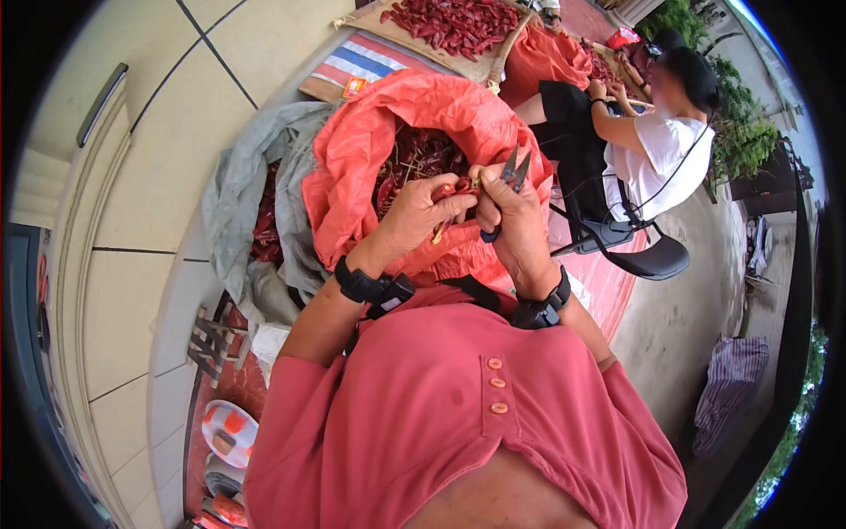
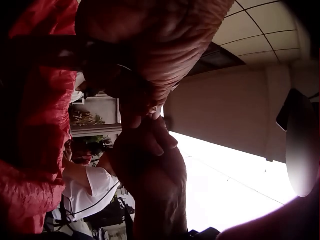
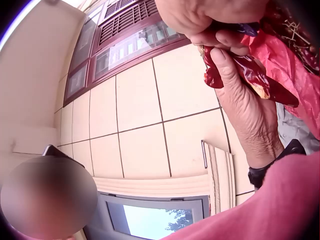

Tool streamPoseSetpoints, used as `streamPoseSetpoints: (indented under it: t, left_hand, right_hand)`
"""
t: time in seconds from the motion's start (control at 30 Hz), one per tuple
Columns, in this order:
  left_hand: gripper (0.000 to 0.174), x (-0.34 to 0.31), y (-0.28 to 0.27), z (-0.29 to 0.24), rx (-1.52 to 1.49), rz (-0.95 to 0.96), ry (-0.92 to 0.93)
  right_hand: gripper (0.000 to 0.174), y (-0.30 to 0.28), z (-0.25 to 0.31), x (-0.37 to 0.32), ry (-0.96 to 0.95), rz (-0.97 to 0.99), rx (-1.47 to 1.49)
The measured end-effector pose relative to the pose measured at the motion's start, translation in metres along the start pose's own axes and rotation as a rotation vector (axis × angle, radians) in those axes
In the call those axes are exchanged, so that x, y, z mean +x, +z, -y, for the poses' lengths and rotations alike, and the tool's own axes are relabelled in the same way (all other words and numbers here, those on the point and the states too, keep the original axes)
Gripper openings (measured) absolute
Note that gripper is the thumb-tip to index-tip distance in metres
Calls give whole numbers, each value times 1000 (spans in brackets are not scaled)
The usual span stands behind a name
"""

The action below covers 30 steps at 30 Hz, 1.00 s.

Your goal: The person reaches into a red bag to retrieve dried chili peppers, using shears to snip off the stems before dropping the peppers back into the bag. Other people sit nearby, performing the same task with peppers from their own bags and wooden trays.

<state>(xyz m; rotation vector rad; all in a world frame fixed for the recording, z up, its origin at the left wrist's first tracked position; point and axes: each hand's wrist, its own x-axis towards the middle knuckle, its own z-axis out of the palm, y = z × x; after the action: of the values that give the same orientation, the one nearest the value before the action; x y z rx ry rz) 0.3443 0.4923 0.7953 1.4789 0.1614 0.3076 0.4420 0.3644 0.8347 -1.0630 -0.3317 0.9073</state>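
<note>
In the head view my left hand (image 1: 412, 220) holds a few dried red chillies (image 1: 447, 191) over an open red woven sack (image 1: 352, 141). More dried chillies (image 1: 412, 163) with pale stems fill the sack. My right hand (image 1: 515, 220) meets the left one at the stem end and grips a pair of scissors (image 1: 515, 173), blades pointing up and away from me. The right wrist view shows the left thumb lying along the wrinkled chillies (image 3: 255, 75), with the right hand (image 3: 215, 17) close above. In the left wrist view both hands are dark and hide the chillies.
A grey sack (image 1: 256, 176) with more chillies stands left of the red one. Beyond lies a heap of chillies (image 1: 454, 25) on a mat. At the right, a person in a white top (image 1: 661, 163) sits on a black chair (image 1: 648, 256). A tiled wall (image 1: 150, 176) runs along the left.
</note>
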Motion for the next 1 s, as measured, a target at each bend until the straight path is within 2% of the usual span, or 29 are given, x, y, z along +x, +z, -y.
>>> streamPoseSetpoints:
  t: [0.03, 0.13, 0.17, 0.27, 0.37, 0.43, 0.5, 0.53, 0.57, 0.63, 0.67, 0.7, 0.77, 0.83, 0.87, 0.97, 1.0]
  left_hand:
    - [23, 1, 3, 0, -73, 6, -2]
    - [24, -2, 2, -13, 46, 48, -110]
    - [24, -2, 2, -12, 71, 35, -51]
    - [28, -5, 3, -10, 79, 23, 146]
    - [31, -4, -1, -21, 32, 27, 123]
    - [33, 0, -5, -23, 112, 27, 196]
    - [34, 3, -7, -23, 249, 34, 283]
    - [37, 4, -7, -25, 237, 26, 284]
    - [37, 5, -6, -25, 195, 24, 259]
    - [38, 6, -3, -27, 116, 22, 211]
    - [38, 8, -2, -26, 144, -1, 219]
    - [38, 10, -1, -23, 171, -23, 224]
    - [37, 13, 3, -23, 219, -67, 264]
    - [34, 18, 11, -26, 260, -117, 338]
    - [33, 20, 14, -27, 303, -141, 373]
    - [29, 25, 21, -33, 406, -202, 453]
    - [29, 25, 23, -35, 421, -219, 460]
  right_hand:
    - [16, -1, 4, -1, 12, -19, 70]
    - [15, -35, 20, 10, -11, -48, 358]
    - [14, -55, 29, 13, -29, -29, 496]
    - [10, -82, 46, -4, -215, -263, -30]
    - [5, -107, 33, -41, -183, -392, -503]
    - [5, -125, 13, -64, -135, -488, -581]
    - [8, -170, -25, -80, -154, -431, -602]
    - [11, -197, -43, -90, -68, -423, -570]
    - [14, -199, -44, -97, 9, -454, -646]
    - [22, -191, -36, -105, 163, -513, -792]
    - [38, -187, -28, -106, 185, -545, -824]
    - [42, -165, -8, -107, 182, -531, -722]
    - [40, -143, 20, -102, 150, -397, -663]
    - [38, -111, 49, -90, 138, -230, -817]
    - [34, -94, 58, -85, 10, -154, -827]
    - [31, -45, 94, -76, 17, 47, -878]
    - [30, -37, 95, -70, -64, 83, -942]
